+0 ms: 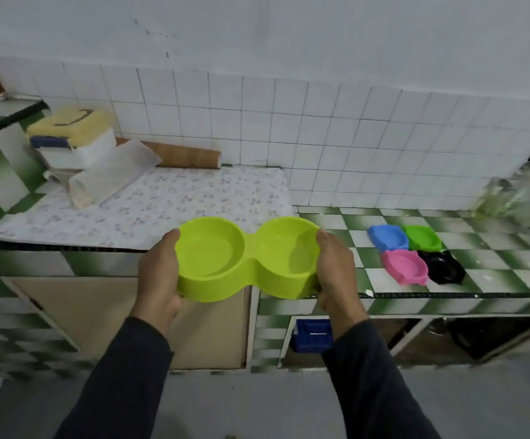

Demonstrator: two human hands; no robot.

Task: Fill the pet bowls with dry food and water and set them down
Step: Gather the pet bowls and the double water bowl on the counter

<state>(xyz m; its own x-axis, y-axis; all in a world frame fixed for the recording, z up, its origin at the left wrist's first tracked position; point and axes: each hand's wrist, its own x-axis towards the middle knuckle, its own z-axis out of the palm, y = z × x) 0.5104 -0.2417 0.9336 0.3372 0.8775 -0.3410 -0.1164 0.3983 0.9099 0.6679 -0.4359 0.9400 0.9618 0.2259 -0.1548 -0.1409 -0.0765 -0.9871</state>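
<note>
White tiled wall (320, 128) up top, green-and-white checkered counter (494, 267) running below it, with a floral mat (168, 204) spread over the left stretch. Out past the right-hand grip sit four small bowls in a cluster: blue bowl (387, 237), green bowl (423, 237), pink bowl (404, 267), black bowl (444, 267). The lime double bowl (246, 258) is held in the air at the counter's front edge, long axis running left-right, both cups facing up and empty. Left hand (159, 274) grips its left end, right hand (336, 270) grips its right end, thumbs hooked over the rim, dark sleeves trailing back.
</note>
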